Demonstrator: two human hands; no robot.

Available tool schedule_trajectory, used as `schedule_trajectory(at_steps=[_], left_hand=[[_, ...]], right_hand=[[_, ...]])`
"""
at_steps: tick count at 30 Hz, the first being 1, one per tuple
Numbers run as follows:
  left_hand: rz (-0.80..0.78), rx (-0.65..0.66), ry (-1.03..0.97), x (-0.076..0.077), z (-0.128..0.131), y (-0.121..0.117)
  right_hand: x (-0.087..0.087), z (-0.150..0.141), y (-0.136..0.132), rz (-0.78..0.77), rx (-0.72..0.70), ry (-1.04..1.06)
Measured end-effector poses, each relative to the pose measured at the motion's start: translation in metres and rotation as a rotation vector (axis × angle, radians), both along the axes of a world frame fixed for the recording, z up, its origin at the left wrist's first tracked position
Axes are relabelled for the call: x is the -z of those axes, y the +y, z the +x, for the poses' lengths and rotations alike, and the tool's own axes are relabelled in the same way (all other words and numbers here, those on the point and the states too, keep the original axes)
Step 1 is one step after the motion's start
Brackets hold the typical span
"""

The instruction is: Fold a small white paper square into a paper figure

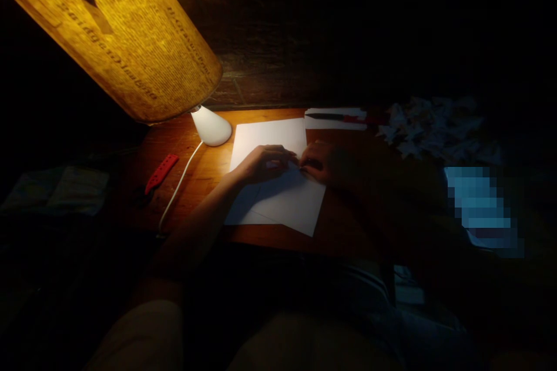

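Note:
Both of my hands meet over white paper sheets [278, 133] spread on the wooden table, lit by a lamp. My left hand [270, 161] comes in from the left, its fingers bent and drawn together near the right hand's fingertips. My right hand [322, 161] lies in deep shadow, thumb and fingers curled into a pinch at the paper's right side. Whatever lies between the fingertips is too small and dark to make out. A crease or edge runs across the lower part of the paper, and its bottom right corner juts toward me.
At the upper left hangs a patterned yellow lampshade [143, 40] on a white base [212, 127] with a white cord [179, 182]. A red-handled tool [161, 173] lies left. Behind are a small paper stack [335, 123], a dark blade-like tool [324, 117], and folded paper pieces [430, 124].

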State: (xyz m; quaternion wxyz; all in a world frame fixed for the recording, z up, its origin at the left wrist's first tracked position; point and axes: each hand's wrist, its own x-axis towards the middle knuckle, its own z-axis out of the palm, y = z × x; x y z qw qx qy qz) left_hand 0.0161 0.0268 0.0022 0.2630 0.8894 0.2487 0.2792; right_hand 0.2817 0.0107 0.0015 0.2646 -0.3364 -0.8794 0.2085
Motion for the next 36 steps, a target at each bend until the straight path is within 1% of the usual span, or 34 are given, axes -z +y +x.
schedule_trajectory(at_steps=[14,24,29,36], left_hand=[[0.005,-0.003,0.006,0.003,-0.0008,0.0009],[-0.009,-0.003,0.014,0.0006,0.0,-0.0006],[-0.013,-0.025,0.04,0.0009,-0.0007,-0.0002],[-0.002,-0.005,0.02,-0.0009,0.0,-0.0012]], right_hand=[[0.0018,0.0007,0.0,-0.006,0.005,0.017],[0.0014,0.0005,0.0006,0.008,0.007,-0.005],[0.0013,0.0007,0.0001,0.01,0.004,0.0],[0.0026,0.0003,0.0012,-0.006,0.004,0.014]])
